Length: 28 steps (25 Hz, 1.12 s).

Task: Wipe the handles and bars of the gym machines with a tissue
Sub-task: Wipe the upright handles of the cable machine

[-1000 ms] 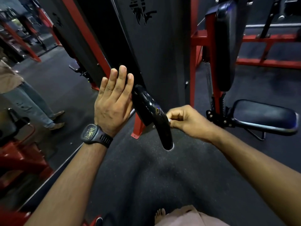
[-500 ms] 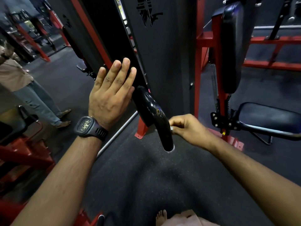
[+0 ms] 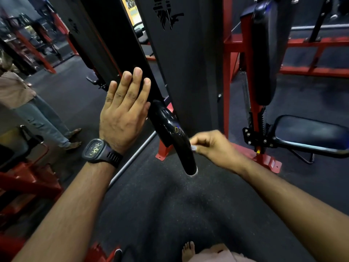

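Head view: the left hand is flat, fingers straight, and seems to rest on the black upright just beside the glossy black handle. The right hand pinches a tiny wad of tissue against the handle's right edge, near its lower end. The risk: that small scrap could slip or shred, leaving bare fingertips rubbing the bar, and the handle's far side may go unwiped.
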### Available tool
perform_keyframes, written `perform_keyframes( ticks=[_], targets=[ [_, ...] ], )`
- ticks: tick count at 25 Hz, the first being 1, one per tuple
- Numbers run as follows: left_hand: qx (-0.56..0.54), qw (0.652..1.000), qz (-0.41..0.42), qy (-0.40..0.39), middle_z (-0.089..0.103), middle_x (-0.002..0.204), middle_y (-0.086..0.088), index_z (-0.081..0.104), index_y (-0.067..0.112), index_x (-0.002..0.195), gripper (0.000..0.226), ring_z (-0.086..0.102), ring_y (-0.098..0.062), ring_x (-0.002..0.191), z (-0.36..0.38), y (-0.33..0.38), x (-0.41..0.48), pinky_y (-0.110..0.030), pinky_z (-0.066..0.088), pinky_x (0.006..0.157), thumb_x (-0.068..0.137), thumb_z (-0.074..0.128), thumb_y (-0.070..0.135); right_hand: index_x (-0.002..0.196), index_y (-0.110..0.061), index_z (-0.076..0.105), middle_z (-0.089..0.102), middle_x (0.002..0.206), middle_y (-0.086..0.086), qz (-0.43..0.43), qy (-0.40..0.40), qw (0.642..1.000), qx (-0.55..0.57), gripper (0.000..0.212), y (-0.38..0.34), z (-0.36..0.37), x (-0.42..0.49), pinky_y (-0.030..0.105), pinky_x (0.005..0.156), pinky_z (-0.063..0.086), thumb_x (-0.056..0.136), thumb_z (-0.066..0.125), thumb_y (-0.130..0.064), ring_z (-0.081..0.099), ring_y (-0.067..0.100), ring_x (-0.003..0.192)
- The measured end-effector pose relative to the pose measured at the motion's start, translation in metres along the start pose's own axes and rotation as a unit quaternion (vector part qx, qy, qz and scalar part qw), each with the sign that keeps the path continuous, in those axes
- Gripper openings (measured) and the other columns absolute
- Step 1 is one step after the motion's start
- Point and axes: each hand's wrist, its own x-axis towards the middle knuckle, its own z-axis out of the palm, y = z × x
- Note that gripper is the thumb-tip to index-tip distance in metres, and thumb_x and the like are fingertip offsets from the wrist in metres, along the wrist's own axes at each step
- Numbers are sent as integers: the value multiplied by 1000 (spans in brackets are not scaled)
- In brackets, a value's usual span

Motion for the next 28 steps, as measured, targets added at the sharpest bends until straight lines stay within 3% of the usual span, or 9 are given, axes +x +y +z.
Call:
perform_keyframes(
  ticks=[5,7,10,13,16,20,22,25,28],
  targets=[
    [-13,1000,-13,-12,24,154,-10,40,5,148,46,-1,-16,150,-1,2,0,-41,12,121,104,50,15,88,-20,75,76,91,-5,15,14,1000,-17,24,14,8,-2,23,80,54,89,67,3,72,6,89],
    [-11,1000,-2,-15,24,154,-11,41,5,148,46,0,-17,150,-3,0,0,-41,13,121,104,51,16,86,-19,76,76,89,-6,28,4,997,-66,19,22,12,-8,28,81,55,88,70,-1,71,5,87],
    [4,1000,16,-17,24,155,-11,41,6,148,47,3,-18,150,-4,-6,0,-43,15,120,104,51,18,88,-16,76,77,91,-2,62,26,997,-38,20,23,12,-9,29,85,57,88,68,3,72,9,90],
    [4,999,26,-18,24,155,-11,42,7,148,47,5,-19,150,-6,-6,0,-44,19,119,103,51,18,81,-21,74,75,84,-9,67,5,995,-70,20,27,14,-12,31,78,56,88,70,-2,70,2,82],
    [7,1000,25,-15,26,156,-11,42,7,147,47,10,-20,149,-5,-7,-1,-44,19,119,103,52,17,90,-13,76,77,91,1,108,79,990,55,21,20,24,-21,27,83,57,91,64,4,71,10,89],
    [-5,1000,18,-20,25,156,-11,42,6,148,47,8,-20,149,-5,-4,-1,-43,17,120,103,51,16,97,-8,75,76,95,5,76,178,964,182,15,-2,32,-22,24,81,53,90,65,2,71,10,89],
    [-5,1000,16,-15,25,156,-11,42,6,148,47,8,-20,150,-3,-5,0,-44,18,120,103,52,16,97,-9,75,76,94,3,40,208,965,151,16,-10,36,-23,21,79,54,91,65,3,71,9,89],
    [-14,1000,9,-14,27,157,-10,42,7,148,49,13,-22,149,-3,-3,-3,-46,22,119,102,53,17,96,-13,75,74,98,4,-13,250,960,123,18,-21,48,-26,31,88,56,90,65,1,70,13,95],
    [-17,1000,11,-7,28,157,-11,41,7,148,53,17,-23,148,-1,-3,-2,-45,21,120,99,58,18,94,-9,75,70,97,5,-102,266,956,72,13,-34,47,-15,24,88,51,88,69,1,68,13,96]
  ],
)
